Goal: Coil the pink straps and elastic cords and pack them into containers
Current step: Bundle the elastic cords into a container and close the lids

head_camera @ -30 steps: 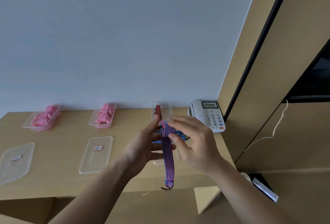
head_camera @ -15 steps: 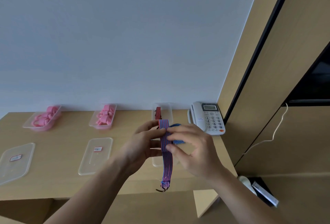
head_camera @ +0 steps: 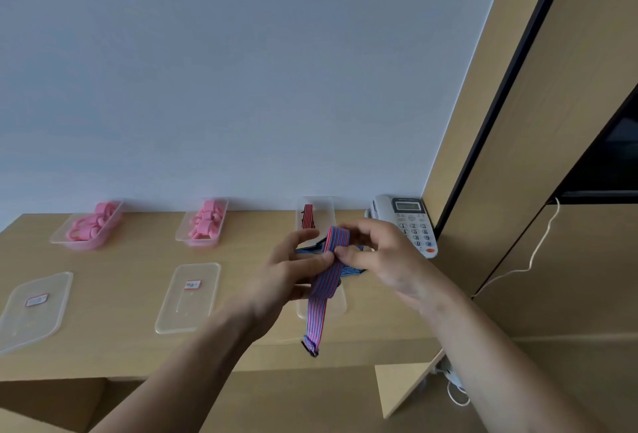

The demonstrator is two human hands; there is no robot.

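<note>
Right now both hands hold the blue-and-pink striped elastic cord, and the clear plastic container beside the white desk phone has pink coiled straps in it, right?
No: in the head view the clear plastic container beside the white desk phone holds a red-and-black striped cord, not pink straps. The left hand and right hand do hold the blue-and-pink striped elastic cord.
</note>
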